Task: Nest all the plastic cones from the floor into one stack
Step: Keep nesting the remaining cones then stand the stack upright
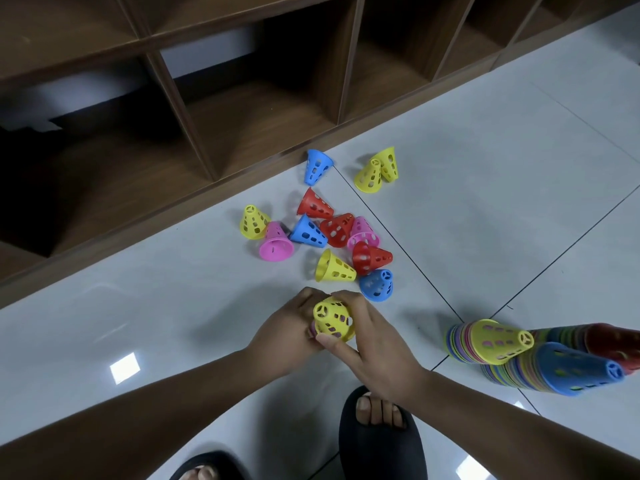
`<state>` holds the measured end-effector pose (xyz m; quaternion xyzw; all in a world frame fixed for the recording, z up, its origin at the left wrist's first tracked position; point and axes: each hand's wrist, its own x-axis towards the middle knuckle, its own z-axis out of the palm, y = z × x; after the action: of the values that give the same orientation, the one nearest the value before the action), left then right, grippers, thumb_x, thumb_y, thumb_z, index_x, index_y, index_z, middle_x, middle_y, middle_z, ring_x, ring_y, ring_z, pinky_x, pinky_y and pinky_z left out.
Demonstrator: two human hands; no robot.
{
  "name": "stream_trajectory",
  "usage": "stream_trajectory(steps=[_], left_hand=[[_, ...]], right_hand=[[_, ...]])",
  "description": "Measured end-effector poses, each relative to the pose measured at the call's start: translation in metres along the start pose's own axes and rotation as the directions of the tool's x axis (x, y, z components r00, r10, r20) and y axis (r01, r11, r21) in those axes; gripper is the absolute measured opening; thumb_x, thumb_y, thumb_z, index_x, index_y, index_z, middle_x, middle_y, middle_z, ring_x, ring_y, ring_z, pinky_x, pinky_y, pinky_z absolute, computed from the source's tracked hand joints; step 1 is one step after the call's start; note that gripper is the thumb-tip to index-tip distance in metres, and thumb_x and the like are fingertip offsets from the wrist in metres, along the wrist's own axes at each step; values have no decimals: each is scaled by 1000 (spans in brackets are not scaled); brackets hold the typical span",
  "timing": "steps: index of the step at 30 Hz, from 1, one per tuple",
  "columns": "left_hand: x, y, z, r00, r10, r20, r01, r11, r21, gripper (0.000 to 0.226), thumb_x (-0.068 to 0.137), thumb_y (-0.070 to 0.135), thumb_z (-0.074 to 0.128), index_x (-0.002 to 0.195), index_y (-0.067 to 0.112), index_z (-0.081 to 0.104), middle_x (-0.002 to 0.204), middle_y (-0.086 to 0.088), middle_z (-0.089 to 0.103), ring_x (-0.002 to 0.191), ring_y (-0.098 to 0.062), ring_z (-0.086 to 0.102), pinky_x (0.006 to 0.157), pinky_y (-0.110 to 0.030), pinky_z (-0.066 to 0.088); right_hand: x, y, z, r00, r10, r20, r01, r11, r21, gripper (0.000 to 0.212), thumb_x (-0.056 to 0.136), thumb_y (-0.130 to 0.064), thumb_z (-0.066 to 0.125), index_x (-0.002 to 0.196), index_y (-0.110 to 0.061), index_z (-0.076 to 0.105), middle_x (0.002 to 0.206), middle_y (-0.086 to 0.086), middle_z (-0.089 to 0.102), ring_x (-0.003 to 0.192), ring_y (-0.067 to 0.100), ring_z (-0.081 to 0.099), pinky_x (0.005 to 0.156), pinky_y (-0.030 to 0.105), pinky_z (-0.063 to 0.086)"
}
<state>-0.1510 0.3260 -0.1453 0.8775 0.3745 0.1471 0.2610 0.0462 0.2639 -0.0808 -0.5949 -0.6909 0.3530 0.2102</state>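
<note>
Two black slide sandals (381,441), toes showing, stand on the glossy pale tiled floor (173,306). Just beyond them both hands meet around one yellow perforated plastic cone (334,318), held near the loose pile with its narrow end pointing up.

Left hand (284,329): fingers curled round the cone's left side.

Right hand (375,341): fingers wrapped over the far side, thumb laid along the wide rim.

Pink plastic shows through the cone's holes and at its lower edge.

Beyond the hands lie the scattered loose cones (334,266) in red, blue, yellow and pink, most tipped on their sides, several touching. A single blue cone (317,167) lies just beside the base of the dark brown wooden cubby shelf (242,116). Two yellow cones (375,169) sit together, apart from the main cluster.

To the right of the right forearm stand nested multicoloured stacks close together: a yellow-topped stack (495,341), a blue-topped stack (571,368) and a red-topped stack (613,341), the last cut by the frame edge.
</note>
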Motion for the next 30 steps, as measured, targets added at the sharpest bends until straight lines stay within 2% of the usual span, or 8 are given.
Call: stream_trajectory(steps=[5, 10, 13, 16, 19, 24, 27, 30], left_hand=[[2, -17, -7, 971, -234, 59, 240, 959, -149, 57, 80, 53, 79, 130, 34, 61, 124, 18, 58, 109, -7, 62, 86, -29, 55], [-10, -35, -32, 953, -226, 203, 263, 948, -179, 68, 82, 21, 68, 145, 41, 52, 138, 26, 48, 123, -1, 58, 100, -30, 53], [-5, -49, -48, 969, -237, 70, 245, 959, -145, 56, 85, 15, 68, 137, 35, 61, 133, 22, 54, 122, -3, 58, 101, -30, 52], [12, -60, -61, 959, -262, -108, 256, 965, -64, 50, 86, 16, 77, 133, 27, 65, 135, 12, 56, 126, -14, 55, 102, -31, 48], [30, -69, -68, 944, -274, -184, 283, 959, 21, 58, 83, 23, 80, 139, 24, 62, 143, 6, 54, 128, -22, 52, 105, -42, 48], [48, -85, -67, 945, -302, -127, 321, 930, 181, 67, 88, 49, 73, 150, 30, 53, 158, 4, 43, 138, -24, 44, 104, -46, 47], [52, -92, -62, 932, -350, -97, 362, 919, 159, 64, 90, 62, 59, 146, 32, 58, 153, 6, 48, 133, -25, 49, 102, -46, 50], [50, -94, -55, 919, -373, -126, 382, 922, 59, 47, 91, 54, 72, 129, 27, 65, 140, 6, 55, 120, -27, 56, 96, -46, 53]], right_hand=[[19, 19, 9, 998, -65, 0, 64, 985, -158, 54, 102, -62, 56, 142, -27, 45, 139, -12, 48, 120, 12, 52, 99, 31, 48], [25, 43, 6, 994, -44, 104, 72, 954, -291, 63, 93, -56, 63, 146, -25, 48, 141, -5, 48, 121, 21, 53, 104, 39, 49], [28, 49, -9, 993, -65, 95, 92, 944, -317, 63, 83, -28, 68, 145, -22, 53, 141, -3, 52, 126, 22, 53, 107, 35, 48], [39, 53, -23, 992, -102, -69, 68, 920, -385, 57, 74, -10, 71, 130, -17, 63, 133, 0, 57, 118, 27, 56, 97, 43, 51], [53, 57, -33, 984, -110, -138, 30, 875, -483, 55, 78, -21, 75, 131, -17, 61, 139, 3, 55, 120, 32, 54, 95, 46, 51], [70, 71, -32, 994, -6, -105, -54, 825, -562, 63, 85, -45, 72, 141, -23, 54, 150, 4, 48, 129, 34, 51, 102, 47, 49], [74, 80, -27, 991, 88, -100, -127, 846, -517, 63, 89, -48, 68, 145, -27, 48, 150, 4, 46, 127, 33, 52, 101, 47, 51], [69, 86, -25, 993, 78, -86, -112, 838, -535, 58, 86, -48, 70, 137, -25, 51, 151, 4, 43, 122, 33, 53, 94, 46, 55]])
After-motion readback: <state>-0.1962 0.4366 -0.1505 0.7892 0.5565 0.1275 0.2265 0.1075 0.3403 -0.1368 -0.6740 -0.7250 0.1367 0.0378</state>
